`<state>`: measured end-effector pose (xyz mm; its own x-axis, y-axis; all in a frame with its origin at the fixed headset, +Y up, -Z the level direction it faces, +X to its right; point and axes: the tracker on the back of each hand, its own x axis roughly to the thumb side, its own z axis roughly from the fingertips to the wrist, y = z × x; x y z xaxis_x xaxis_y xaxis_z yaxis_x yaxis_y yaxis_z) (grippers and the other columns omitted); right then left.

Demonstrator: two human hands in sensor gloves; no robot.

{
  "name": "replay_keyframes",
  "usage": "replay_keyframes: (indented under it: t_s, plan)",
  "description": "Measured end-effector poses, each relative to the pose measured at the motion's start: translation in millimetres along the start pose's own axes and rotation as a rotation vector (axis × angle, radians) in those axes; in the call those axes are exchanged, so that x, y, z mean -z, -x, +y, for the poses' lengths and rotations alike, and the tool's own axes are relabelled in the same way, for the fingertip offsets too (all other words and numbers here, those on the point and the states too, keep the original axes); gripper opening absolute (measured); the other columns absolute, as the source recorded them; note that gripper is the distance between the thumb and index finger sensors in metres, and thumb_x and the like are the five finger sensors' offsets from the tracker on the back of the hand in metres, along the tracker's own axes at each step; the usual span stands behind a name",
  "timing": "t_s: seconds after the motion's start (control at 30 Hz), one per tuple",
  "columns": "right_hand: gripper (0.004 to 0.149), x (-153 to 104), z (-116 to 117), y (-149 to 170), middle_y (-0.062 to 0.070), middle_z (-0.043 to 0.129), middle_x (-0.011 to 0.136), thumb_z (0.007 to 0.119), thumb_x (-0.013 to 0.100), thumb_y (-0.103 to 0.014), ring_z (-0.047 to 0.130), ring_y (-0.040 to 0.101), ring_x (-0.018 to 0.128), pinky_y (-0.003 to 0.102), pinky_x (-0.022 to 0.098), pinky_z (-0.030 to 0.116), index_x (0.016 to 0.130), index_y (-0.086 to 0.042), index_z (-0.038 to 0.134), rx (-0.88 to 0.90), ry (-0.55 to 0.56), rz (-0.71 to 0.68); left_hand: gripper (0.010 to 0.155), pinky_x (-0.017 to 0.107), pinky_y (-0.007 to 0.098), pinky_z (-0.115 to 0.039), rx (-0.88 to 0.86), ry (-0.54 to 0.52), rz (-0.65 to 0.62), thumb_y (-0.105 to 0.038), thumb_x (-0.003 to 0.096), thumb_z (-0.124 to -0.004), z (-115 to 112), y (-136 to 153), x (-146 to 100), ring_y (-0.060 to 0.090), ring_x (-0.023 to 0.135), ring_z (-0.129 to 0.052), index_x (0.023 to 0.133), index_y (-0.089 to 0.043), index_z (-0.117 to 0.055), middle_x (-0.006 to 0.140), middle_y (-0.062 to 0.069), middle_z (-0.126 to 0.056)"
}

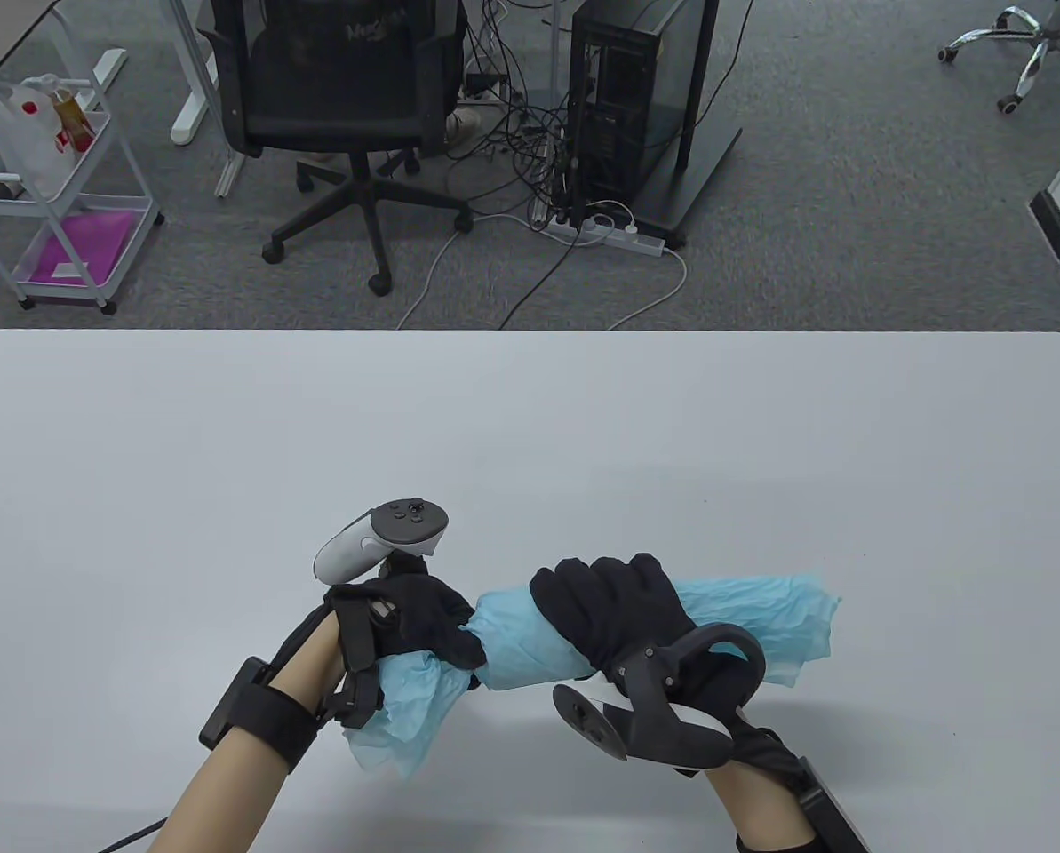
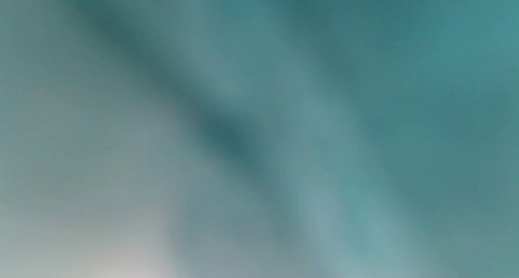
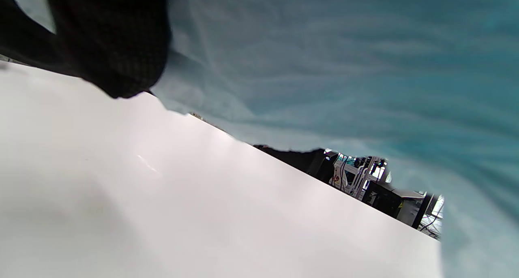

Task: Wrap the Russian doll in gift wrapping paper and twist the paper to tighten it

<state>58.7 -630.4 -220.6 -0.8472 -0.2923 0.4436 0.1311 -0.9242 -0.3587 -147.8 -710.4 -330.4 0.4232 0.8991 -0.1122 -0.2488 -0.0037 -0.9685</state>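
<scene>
A roll of light blue wrapping paper [image 1: 516, 644] lies across the near middle of the white table [image 1: 530, 426]; the doll is hidden inside it. My right hand [image 1: 614, 613] curls over the roll's thick middle and grips it. My left hand [image 1: 423, 617] pinches the narrowed left end, where the paper is gathered into a neck. Loose paper hangs below that hand toward the table's front. The right end of the paper sticks out open past my right hand. Blurred blue paper [image 2: 284, 128] fills the left wrist view. The right wrist view shows paper [image 3: 344, 67] above the table, with a gloved finger [image 3: 109, 39].
Beyond the table's far edge stand a black office chair [image 1: 343, 98], a black computer tower [image 1: 627, 107] with tangled cables, and a white trolley [image 1: 50, 195] at the left.
</scene>
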Motion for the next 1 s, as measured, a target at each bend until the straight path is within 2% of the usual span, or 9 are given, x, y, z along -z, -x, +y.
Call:
replay_keyframes:
  t_s: [0.2, 0.3, 0.4, 0.5, 0.57, 0.67, 0.77, 0.87, 1.0]
  plan:
    - [0.111, 4.5, 12.6, 13.6, -0.005, 0.059, 0.112, 0.096, 0.026, -0.057, 0.082, 0.019, 0.097, 0.055, 0.076, 0.068, 0.107, -0.031, 0.024, 0.065, -0.071, 0.043, 0.077, 0.058, 0.038, -0.084, 0.106, -0.234, -0.003, -0.075, 0.0292, -0.071, 11.5, 4.0, -22.3, 0.019, 0.043, -0.11, 0.082, -0.02, -0.079, 0.066, -0.006, -0.099]
    - [0.111, 4.3, 20.1, 25.8, -0.004, 0.061, 0.111, 0.095, 0.025, -0.058, 0.084, 0.019, 0.095, 0.055, 0.074, 0.07, 0.107, -0.029, 0.026, 0.124, -0.081, 0.091, 0.089, 0.072, 0.045, -0.071, 0.107, -0.502, -0.066, -0.078, 0.032, -0.069, 18.2, 1.0, -46.5, 0.024, 0.081, -0.095, 0.103, -0.028, -0.051, 0.101, -0.004, -0.074]
    - [0.111, 6.4, 25.7, 37.1, -0.004, 0.063, 0.11, 0.095, 0.025, -0.058, 0.086, 0.019, 0.093, 0.055, 0.073, 0.071, 0.107, -0.029, 0.027, 0.128, -0.112, 0.145, 0.084, 0.082, 0.051, -0.052, 0.12, -0.806, -0.248, -0.072, 0.0362, -0.07, 13.5, -9.8, -68.2, 0.029, 0.109, -0.065, 0.107, -0.038, -0.041, 0.116, -0.01, -0.053]
    - [0.111, 9.0, 31.8, 47.1, -0.004, 0.064, 0.11, 0.094, 0.024, -0.059, 0.086, 0.019, 0.093, 0.055, 0.072, 0.072, 0.107, -0.028, 0.027, 0.142, -0.155, 0.188, 0.073, 0.089, 0.052, -0.028, 0.187, -0.895, -0.429, -0.063, 0.0417, -0.072, -4.4, -27.4, -82.1, 0.025, 0.121, -0.036, 0.106, -0.043, -0.044, 0.121, -0.017, -0.039]
    - [0.11, 10.3, 35.2, 52.5, -0.003, 0.064, 0.11, 0.094, 0.024, -0.06, 0.087, 0.019, 0.092, 0.054, 0.072, 0.073, 0.107, -0.028, 0.029, 0.165, -0.176, 0.209, 0.069, 0.09, 0.049, -0.021, 0.4, -0.953, -0.462, -0.06, 0.0429, -0.072, -22.9, -38.9, -87.1, 0.018, 0.123, -0.03, 0.105, -0.045, -0.045, 0.12, -0.02, -0.038]
    - [0.11, 11.6, 37.6, 57.6, -0.002, 0.066, 0.108, 0.093, 0.024, -0.06, 0.089, 0.02, 0.09, 0.054, 0.069, 0.075, 0.107, -0.026, 0.03, 0.251, -0.181, 0.227, 0.07, 0.091, 0.048, -0.023, 0.791, -1.065, -0.385, -0.064, 0.039, -0.07, -57.2, -44.6, -80.2, 0.014, 0.123, -0.033, 0.103, -0.047, -0.047, 0.119, -0.022, -0.042]
    - [0.111, 12.8, 35.2, 59.5, -0.001, 0.068, 0.107, 0.093, 0.023, -0.061, 0.091, 0.02, 0.088, 0.054, 0.067, 0.076, 0.107, -0.025, 0.032, 0.332, -0.181, 0.224, 0.088, 0.09, 0.047, -0.014, 1.083, -1.111, -0.215, -0.068, 0.0319, -0.075, -77.7, -37.1, -60.6, 0.011, 0.123, -0.016, 0.104, -0.049, -0.028, 0.12, -0.025, -0.018]
    - [0.111, 13.3, 31.3, 60.6, 0.0, 0.07, 0.106, 0.093, 0.022, -0.062, 0.093, 0.02, 0.086, 0.054, 0.065, 0.078, 0.107, -0.024, 0.033, 0.422, -0.177, 0.206, 0.106, 0.088, 0.048, -0.004, 1.327, -1.203, 0.017, -0.071, 0.0299, -0.078, -81.5, -31.6, -48.7, 0.011, 0.119, 0.005, 0.1, -0.048, -0.002, 0.113, -0.024, 0.012]
    - [0.11, 14.1, 29.0, 59.7, 0.001, 0.072, 0.105, 0.092, 0.022, -0.063, 0.094, 0.021, 0.084, 0.054, 0.063, 0.079, 0.108, -0.022, 0.035, 0.526, -0.199, 0.154, 0.109, 0.087, 0.05, -0.005, 1.59, -1.343, 0.17, -0.066, 0.0342, -0.081, -81.1, -34.5, -40.6, 0.014, 0.117, 0.007, 0.098, -0.046, 0.006, 0.11, -0.02, 0.018]
